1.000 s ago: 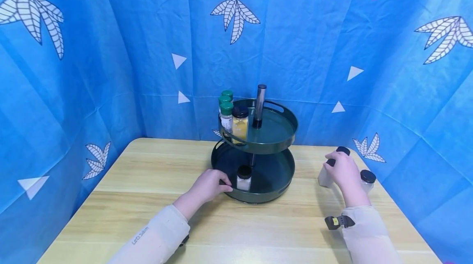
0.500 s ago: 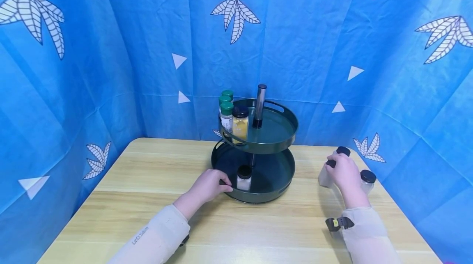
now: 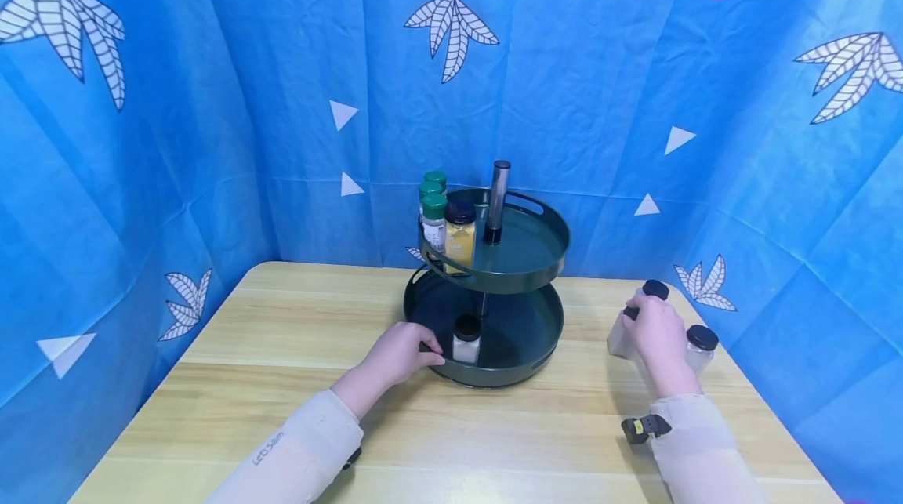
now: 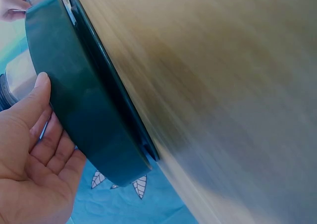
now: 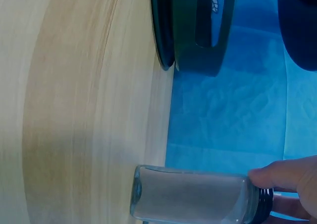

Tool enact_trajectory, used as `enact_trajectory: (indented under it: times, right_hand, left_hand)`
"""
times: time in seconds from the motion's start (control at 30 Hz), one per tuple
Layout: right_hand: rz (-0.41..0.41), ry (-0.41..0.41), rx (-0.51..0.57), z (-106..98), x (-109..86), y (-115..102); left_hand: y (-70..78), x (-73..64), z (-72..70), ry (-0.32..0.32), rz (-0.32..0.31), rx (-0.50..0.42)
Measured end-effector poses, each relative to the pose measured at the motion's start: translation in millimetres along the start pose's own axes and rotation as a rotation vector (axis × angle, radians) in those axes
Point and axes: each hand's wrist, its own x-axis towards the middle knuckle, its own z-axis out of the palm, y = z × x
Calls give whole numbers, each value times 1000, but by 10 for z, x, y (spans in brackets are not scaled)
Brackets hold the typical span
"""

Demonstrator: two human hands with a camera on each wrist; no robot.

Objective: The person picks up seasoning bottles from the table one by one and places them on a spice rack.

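Observation:
My left hand [image 3: 397,353] grips the near-left rim of the lower tier [image 3: 525,331] of a dark green two-tier turntable. In the left wrist view its thumb [image 4: 40,87] lies over the rim, the fingers curled below. At the table's right side my right hand [image 3: 659,331] holds a square glass jar [image 5: 193,196] by its black lid [image 5: 264,204]. Grey-white powder fills much of that jar, which stands upright on the table. On the lower tier, close to my left fingers, is a small black-lidded jar [image 3: 466,341] with white contents.
The upper tier [image 3: 525,245] carries several green-capped bottles [image 3: 433,226] and a black-lidded jar of yellow contents [image 3: 459,241]. A metal post [image 3: 497,202] rises through it. Two more black-lidded jars, one behind [image 3: 656,289] and one right [image 3: 701,346], flank my right hand. Blue curtains [image 3: 437,128] surround the wooden table [image 3: 296,316].
My right hand has shifted very slightly left at the jar's lid; the jar stays in place. The left hand and the turntable have not visibly moved.

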Motion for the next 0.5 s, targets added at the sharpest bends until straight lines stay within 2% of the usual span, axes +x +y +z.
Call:
enact_trajectory:
  times: [0.5]
  right_hand:
    - [57,-40,1,-22,-20,-50]
  left_hand:
    - [-11,0,-2,3,8,-2]
